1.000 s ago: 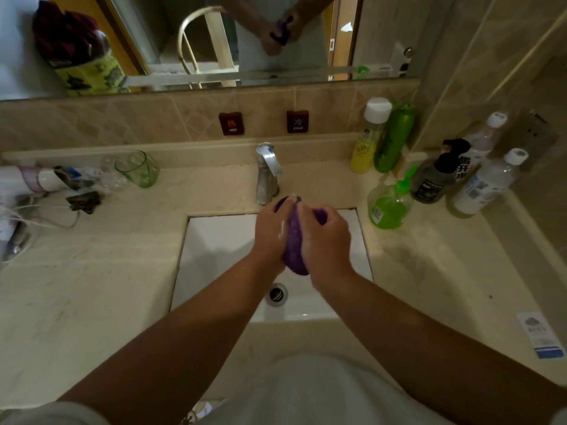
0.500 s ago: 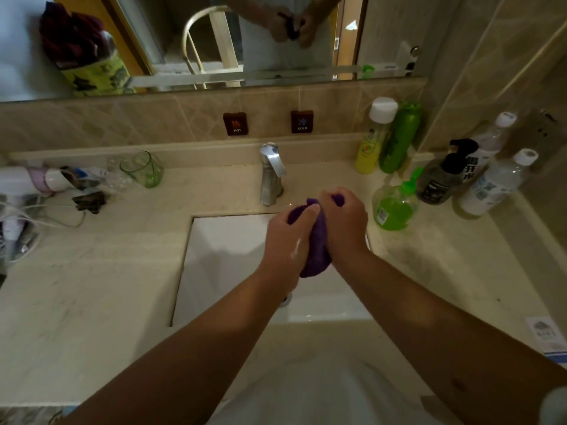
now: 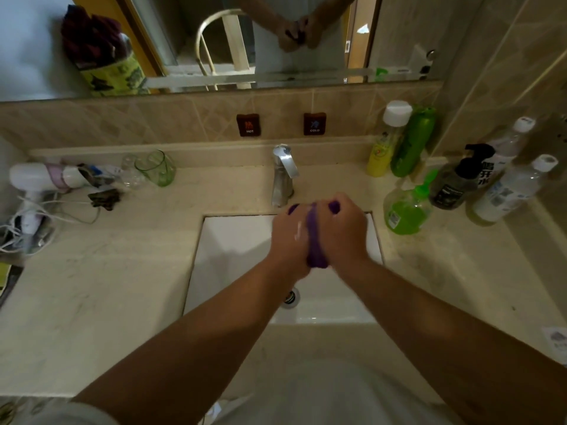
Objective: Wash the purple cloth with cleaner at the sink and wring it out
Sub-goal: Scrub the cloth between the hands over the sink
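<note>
The purple cloth is bunched into a tight roll over the white sink, just in front of the chrome tap. My left hand and my right hand press together around it, both closed on it. Only a strip of cloth shows between my palms, plus small bits poking out by the fingers. A streak of white foam lies on my left hand. A green cleaner pump bottle stands right of the sink.
Several bottles crowd the back right corner of the beige counter. A green glass, a hairdryer with its cord and small clutter lie at the left. The drain shows under my wrists. A mirror hangs above.
My hands have rubbed and squeezed the cloth, shifting from the sink's middle toward its back right by the tap. The cloth stays held in both hands.
</note>
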